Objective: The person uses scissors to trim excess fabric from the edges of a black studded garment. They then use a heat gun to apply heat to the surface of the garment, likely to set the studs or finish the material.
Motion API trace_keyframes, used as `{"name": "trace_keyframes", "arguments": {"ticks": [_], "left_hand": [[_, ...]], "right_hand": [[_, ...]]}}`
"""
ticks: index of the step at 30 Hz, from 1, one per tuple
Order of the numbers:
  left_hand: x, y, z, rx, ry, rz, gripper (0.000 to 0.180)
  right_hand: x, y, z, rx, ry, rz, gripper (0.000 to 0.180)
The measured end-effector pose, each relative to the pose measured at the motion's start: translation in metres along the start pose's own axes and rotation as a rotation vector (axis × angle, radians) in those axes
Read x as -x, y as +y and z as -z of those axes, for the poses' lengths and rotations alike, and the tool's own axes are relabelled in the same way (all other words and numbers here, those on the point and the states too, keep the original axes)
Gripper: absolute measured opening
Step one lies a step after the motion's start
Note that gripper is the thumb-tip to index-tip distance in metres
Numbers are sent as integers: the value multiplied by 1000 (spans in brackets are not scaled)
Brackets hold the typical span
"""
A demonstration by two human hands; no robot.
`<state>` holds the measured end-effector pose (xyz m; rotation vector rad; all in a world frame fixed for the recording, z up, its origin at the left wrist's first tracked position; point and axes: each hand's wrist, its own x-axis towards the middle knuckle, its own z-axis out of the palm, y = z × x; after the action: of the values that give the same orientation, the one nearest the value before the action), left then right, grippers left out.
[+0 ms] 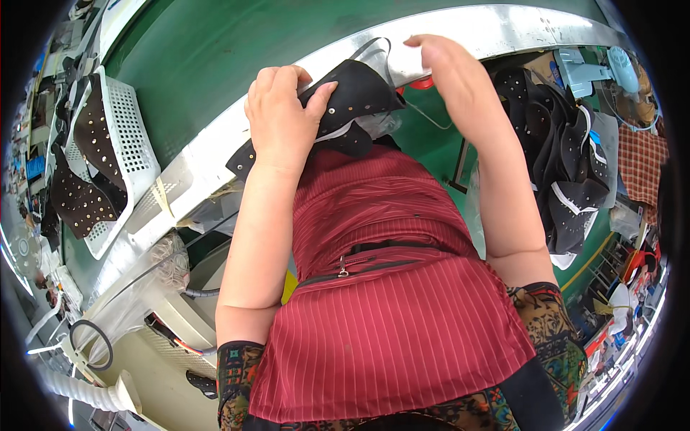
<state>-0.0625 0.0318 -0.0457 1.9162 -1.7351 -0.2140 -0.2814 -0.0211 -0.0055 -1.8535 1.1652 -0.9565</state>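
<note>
My left hand [282, 115] grips a black studded shoe upper piece [352, 100], thumb on top, holding it just above the metal edge of the green conveyor [215, 65]. My right hand [447, 68] is raised by the right end of the same piece, fingers curled at the metal rail; whether it grips the piece is hidden. A red striped apron [388, 302] covers my front below the hands.
A white perforated basket [122, 144] with black studded pieces draped over it sits on the conveyor at left. A pile of black studded uppers [560, 165] lies at right. White ducting and a hose [86, 388] are at lower left.
</note>
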Motion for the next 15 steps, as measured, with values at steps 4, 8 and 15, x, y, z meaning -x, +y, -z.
{"name": "trace_keyframes", "arguments": {"ticks": [4, 8, 15], "left_hand": [[-2, 1, -1, 1, 65, -67, 30], [-2, -1, -3, -1, 108, -115, 29], [-1, 1, -1, 7, 108, -87, 26]], "right_hand": [[15, -18, 1, 301, -267, -257, 36], [6, -14, -14, 500, -247, -247, 37], [-12, -15, -33, 526, -209, -155, 35]]}}
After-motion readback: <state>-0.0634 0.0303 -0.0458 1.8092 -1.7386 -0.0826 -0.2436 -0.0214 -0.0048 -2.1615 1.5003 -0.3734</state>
